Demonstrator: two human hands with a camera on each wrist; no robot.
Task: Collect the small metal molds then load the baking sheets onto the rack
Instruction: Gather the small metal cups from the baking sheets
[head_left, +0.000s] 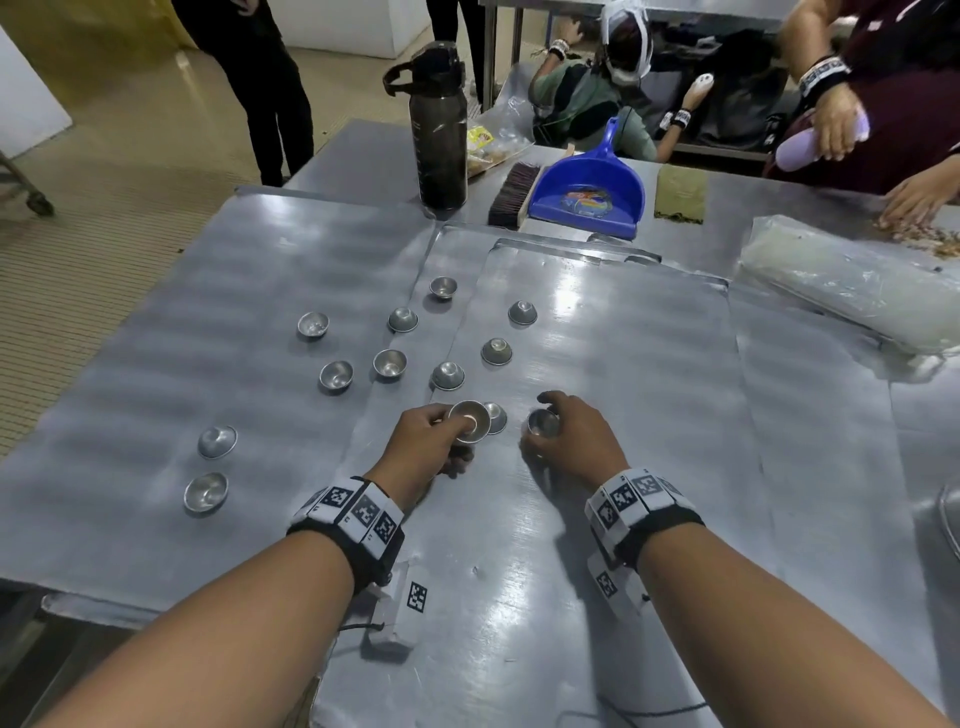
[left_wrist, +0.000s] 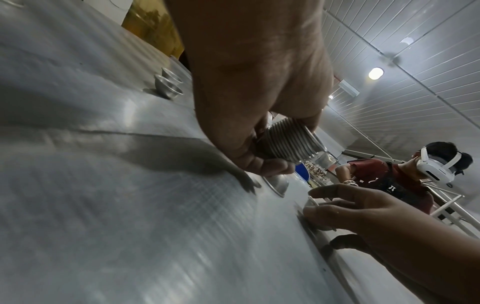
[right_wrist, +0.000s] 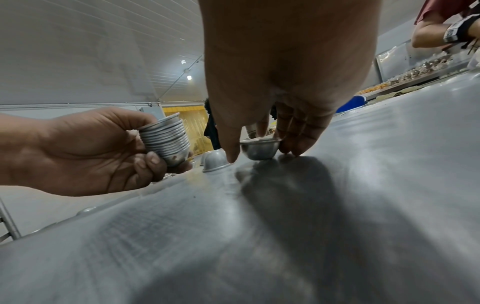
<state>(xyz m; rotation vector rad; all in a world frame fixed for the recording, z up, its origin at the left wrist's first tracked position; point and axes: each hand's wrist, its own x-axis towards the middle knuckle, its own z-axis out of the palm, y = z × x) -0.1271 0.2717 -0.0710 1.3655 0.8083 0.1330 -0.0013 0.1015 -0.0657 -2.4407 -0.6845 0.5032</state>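
Observation:
My left hand (head_left: 434, 441) grips a nested stack of small metal molds (head_left: 470, 421) (left_wrist: 291, 144) (right_wrist: 166, 142) just above the baking sheet (head_left: 597, 519). My right hand (head_left: 571, 436) pinches a single upright mold (head_left: 543, 422) (right_wrist: 259, 150) between thumb and fingers, at the sheet's surface. An upside-down mold (head_left: 496, 415) (right_wrist: 215, 162) lies between the two hands. Several more loose molds are scattered over the left sheet (head_left: 156, 389) and the far part of the middle sheets, some upright like the one at the near left (head_left: 206, 491), some inverted like the one farther out (head_left: 448, 375).
At the table's back stand a dark water bottle (head_left: 440, 124), a brush (head_left: 514, 195), a blue dustpan (head_left: 592, 187) and a green cloth (head_left: 680, 195). A plastic-wrapped roll (head_left: 852, 291) lies far right. Another person's hands (head_left: 919, 197) work at the far right corner. People stand beyond.

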